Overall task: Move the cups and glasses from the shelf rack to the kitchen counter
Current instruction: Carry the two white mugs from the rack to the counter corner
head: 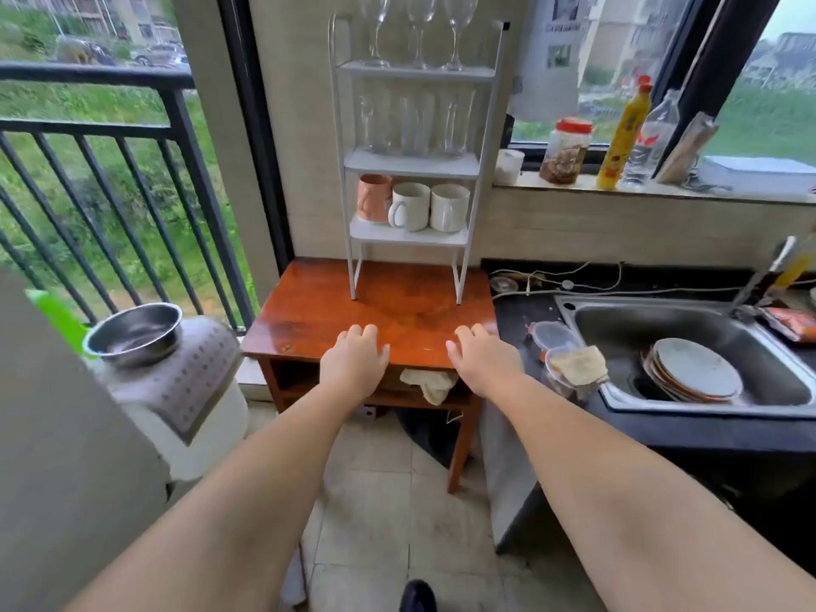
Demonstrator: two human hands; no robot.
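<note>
A white three-tier shelf rack [471, 170] stands at the back of a small wooden table [318, 311]. Three wine glasses [421, 24] fill the top tier, and several clear tumblers [415, 125] fill the middle tier. On the bottom tier an orange mug [373, 197] stands beside two white mugs [410, 206] [449, 208]. My left hand [355, 360] and my right hand [481, 357] hover palm-down over the table's front edge, fingers apart, holding nothing. The dark kitchen counter [521, 311] lies to the right.
A steel sink [618, 329] in the counter holds stacked plates [693, 373], with plastic tubs [554, 342] and a cloth at its left rim. A jar [566, 151] and bottles [623, 134] line the windowsill. Left of the table, a steel bowl [134, 334] sits on a covered drum beside a balcony railing.
</note>
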